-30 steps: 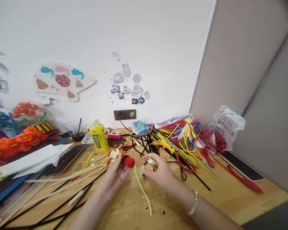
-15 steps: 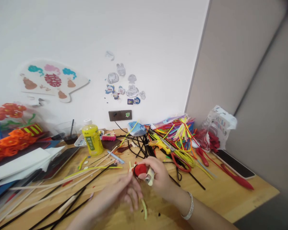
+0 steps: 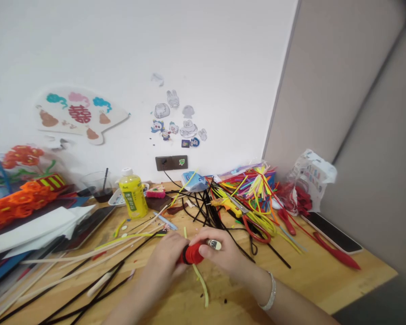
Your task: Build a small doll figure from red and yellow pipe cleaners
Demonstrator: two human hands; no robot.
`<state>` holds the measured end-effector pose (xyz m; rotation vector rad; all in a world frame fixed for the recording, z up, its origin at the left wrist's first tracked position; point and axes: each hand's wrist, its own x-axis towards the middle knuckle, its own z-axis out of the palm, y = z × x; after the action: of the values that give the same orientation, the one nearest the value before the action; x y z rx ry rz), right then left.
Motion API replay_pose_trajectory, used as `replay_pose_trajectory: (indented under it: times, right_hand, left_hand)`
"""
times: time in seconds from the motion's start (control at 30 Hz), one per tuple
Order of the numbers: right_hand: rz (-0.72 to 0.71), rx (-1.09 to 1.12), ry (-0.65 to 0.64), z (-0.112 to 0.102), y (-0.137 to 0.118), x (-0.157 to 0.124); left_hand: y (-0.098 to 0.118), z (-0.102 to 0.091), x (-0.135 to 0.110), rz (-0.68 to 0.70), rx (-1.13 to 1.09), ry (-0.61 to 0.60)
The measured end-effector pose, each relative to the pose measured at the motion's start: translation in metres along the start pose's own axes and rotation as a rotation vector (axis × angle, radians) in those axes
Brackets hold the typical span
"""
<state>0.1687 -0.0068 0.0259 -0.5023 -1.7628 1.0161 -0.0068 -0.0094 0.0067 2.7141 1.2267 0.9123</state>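
Over wooden table (image 3: 325,275): left hand (image 3: 167,255), right hand (image 3: 223,253) pinch fuzzy red roll (image 3: 191,255), limp yellow-green stem (image 3: 201,282) trailing.

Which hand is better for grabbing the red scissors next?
Probably the right hand: the red-handled scissors lie on its side, close by. The left hand is farther off, beyond the red fuzzy piece both hold.

A yellow bottle (image 3: 132,197) stands upright on a cluttered wooden table (image 3: 325,266) near a wall socket (image 3: 171,162). A sheaf of coloured pipe cleaners (image 3: 253,185) and red-handled scissors (image 3: 257,228) lie farther right, orange pipe-cleaner flowers (image 3: 16,203) sit at far left, and cartoon stickers (image 3: 179,126) dot the white wall.
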Motion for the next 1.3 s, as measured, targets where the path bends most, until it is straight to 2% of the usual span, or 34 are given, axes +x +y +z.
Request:
replay_pose_trajectory:
  times: [0.17,0.3,0.63,0.97,1.13,1.3]
  right_hand:
    - [0.119,0.076,0.001,-0.002,0.004,0.002]
    - [0.140,0.073,0.018,-0.002,0.005,0.003]
    - [0.162,0.088,0.075,0.003,0.012,0.002]
    - [0.187,0.143,0.035,0.002,0.022,0.000]
    - [0.182,-0.073,0.101,-0.008,0.030,0.005]
    - [0.179,-0.385,0.090,-0.014,0.032,0.007]
  left_hand:
    - [0.002,-0.003,0.001,0.054,0.081,0.028]
    - [0.003,-0.004,0.003,0.065,0.132,0.060]
    - [0.012,-0.011,0.005,-0.021,0.352,0.026]
    - [0.007,-0.008,0.003,-0.032,0.349,0.055]
    - [-0.003,-0.016,0.003,-0.099,0.453,0.033]
    - [-0.015,-0.019,0.002,-0.122,0.521,0.049]
